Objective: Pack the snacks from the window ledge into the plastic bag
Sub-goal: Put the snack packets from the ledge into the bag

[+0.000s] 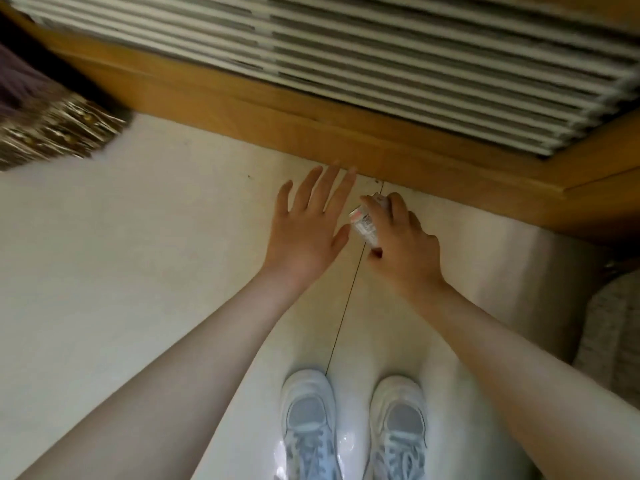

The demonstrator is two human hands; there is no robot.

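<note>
My right hand (pixel 403 242) grips a small white and pink snack packet (pixel 363 225), fingers curled over its top, held above the pale floor. Just to its left, my left hand (pixel 308 223) is spread with straight fingers, palm down, holding nothing, its thumb close to the packet. Both arms reach forward over my white shoes (pixel 308 420). No plastic bag and no window ledge show in this view.
A wooden frame (pixel 242 109) with a white slatted grille (pixel 415 64) runs across the far side. A fringed dark curtain hem (pixel 52 133) hangs at the left. A grey woven object (pixel 613 334) sits at the right edge. Pale floor tiles (pixel 138 254) lie below.
</note>
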